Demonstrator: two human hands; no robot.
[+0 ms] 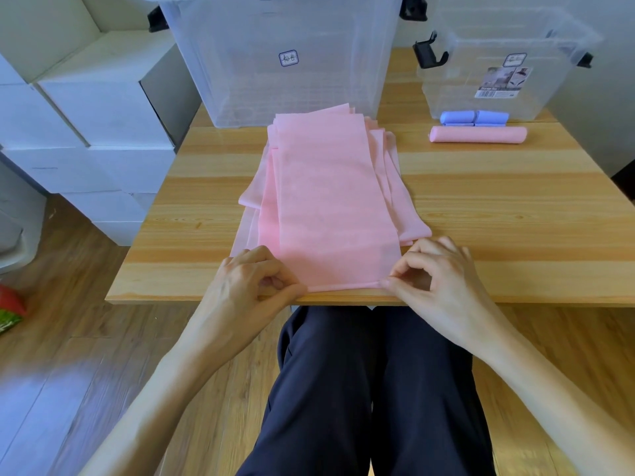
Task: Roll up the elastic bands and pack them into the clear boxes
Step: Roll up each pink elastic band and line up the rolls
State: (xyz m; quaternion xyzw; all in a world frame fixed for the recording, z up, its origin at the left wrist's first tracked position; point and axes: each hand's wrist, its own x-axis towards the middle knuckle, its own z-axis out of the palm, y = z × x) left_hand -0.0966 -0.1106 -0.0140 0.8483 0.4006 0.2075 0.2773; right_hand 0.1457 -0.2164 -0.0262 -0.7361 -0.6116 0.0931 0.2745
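Far left, large clear box [275, 60]: small white sticker [288, 58] on its near wall, blue rounded border, handwritten marks inside, too small and blurred to read.

Far right, smaller clear box [498, 73]: a like sticker [514, 59] near the top of its near wall, handwriting also illegible. Below it a printed product label [503, 82] with photos and a barcode at its lower left; digits and print not readable.

No legible word or number anywhere.
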